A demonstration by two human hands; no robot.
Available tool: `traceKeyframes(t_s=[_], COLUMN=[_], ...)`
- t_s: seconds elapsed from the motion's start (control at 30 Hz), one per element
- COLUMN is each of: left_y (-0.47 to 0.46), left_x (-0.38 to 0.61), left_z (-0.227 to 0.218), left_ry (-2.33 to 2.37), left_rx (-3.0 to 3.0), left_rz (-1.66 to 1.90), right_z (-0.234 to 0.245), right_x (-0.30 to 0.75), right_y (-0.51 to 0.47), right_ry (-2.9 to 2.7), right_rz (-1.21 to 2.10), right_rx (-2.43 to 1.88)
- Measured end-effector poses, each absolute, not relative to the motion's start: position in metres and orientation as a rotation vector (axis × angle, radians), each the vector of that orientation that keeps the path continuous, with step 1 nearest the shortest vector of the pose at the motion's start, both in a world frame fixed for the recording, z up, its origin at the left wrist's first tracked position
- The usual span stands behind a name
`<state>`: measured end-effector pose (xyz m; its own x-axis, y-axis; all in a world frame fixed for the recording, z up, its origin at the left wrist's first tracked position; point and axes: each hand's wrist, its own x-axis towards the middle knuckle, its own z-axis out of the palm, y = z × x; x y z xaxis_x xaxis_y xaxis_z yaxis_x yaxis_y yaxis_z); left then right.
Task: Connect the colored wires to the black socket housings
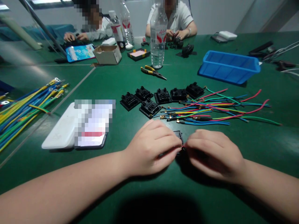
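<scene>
Left hand point(153, 147) pinches a black plastic part point(178, 134); right hand point(215, 152), can't tell!
Six square black housings point(150, 108), loose multicoloured wires point(198, 111) remain mid-frame.

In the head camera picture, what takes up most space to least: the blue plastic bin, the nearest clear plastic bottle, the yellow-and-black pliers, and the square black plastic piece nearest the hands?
1. Blue plastic bin
2. Clear plastic bottle
3. Yellow-and-black pliers and square black plastic piece: too alike to rank.

green tabletop point(102, 84) before a pale wall point(215, 15)
</scene>
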<state>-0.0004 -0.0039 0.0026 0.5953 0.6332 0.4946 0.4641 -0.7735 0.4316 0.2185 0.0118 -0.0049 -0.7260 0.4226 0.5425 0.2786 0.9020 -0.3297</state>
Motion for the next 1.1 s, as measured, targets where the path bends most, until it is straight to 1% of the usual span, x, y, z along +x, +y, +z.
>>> traceKeyframes(t_s=[0.23, 0.57, 0.83, 1.1], left_y=[-0.0040, -0.0038, -0.0033, -0.0024], left_x=[0.0011, 0.0014, 0.0042, 0.0039], left_z=[0.0019, 0.0029, -0.0006, -0.0006], left_ry=[0.923, 1.052, 1.198, 1.229], left_rx=[2.562, 2.461, 2.411, 2.389], left_rz=[0.942, 0.848, 0.672, 0.655], right_z=[-0.0029, -0.0012, 0.0002, -0.0013], right_x=[0.2186, 0.2165, 0.2160, 0.2156], right_y=[0.0118, 0.0120, 0.0117, 0.0127], right_ry=[-2.422, -2.388, -2.375, -2.355], right_rz=[0.299, 0.282, 0.289, 0.289], right_rx=[-0.520, -0.612, -0.649, -0.653])
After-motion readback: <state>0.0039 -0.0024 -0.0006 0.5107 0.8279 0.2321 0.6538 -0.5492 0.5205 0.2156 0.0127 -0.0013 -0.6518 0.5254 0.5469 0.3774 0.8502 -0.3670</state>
